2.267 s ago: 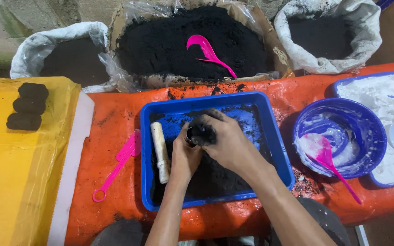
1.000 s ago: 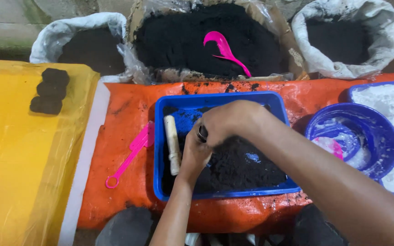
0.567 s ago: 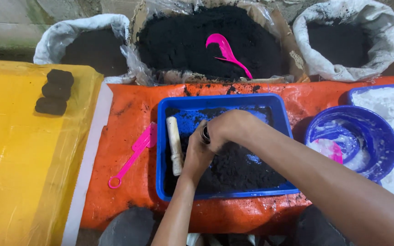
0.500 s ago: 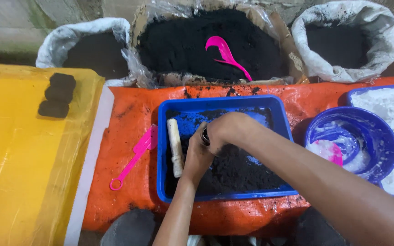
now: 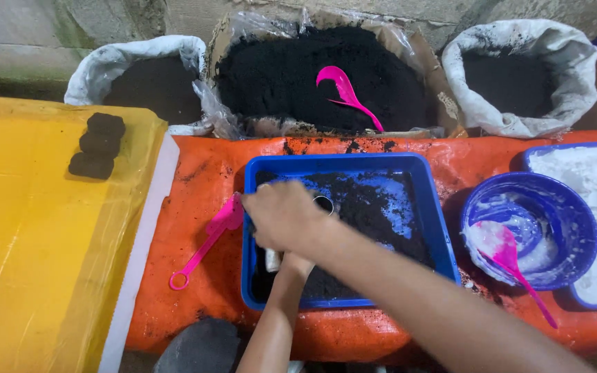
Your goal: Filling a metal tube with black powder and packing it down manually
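Observation:
A blue tray with black powder sits on the orange sheet. My right hand reaches across to the tray's left side, back up and fingers curled down over the upper part of a white stick. My left hand comes up from below and is mostly hidden under the right one. It seems to hold a small metal ring mould, whose rim shows just past my right knuckles. A pink scoop lies on the sheet, touching the tray's left wall.
Three sacks of black powder stand behind; the middle one holds a pink scoop. Three black pressed pucks lie on the yellow sheet at left. At right are a blue bowl with white paste and a pink spoon, and a tray of white powder.
My right hand has slid left from the mould to the white stick at the tray's left side. The mould's rim is now uncovered. The camera has shifted slightly.

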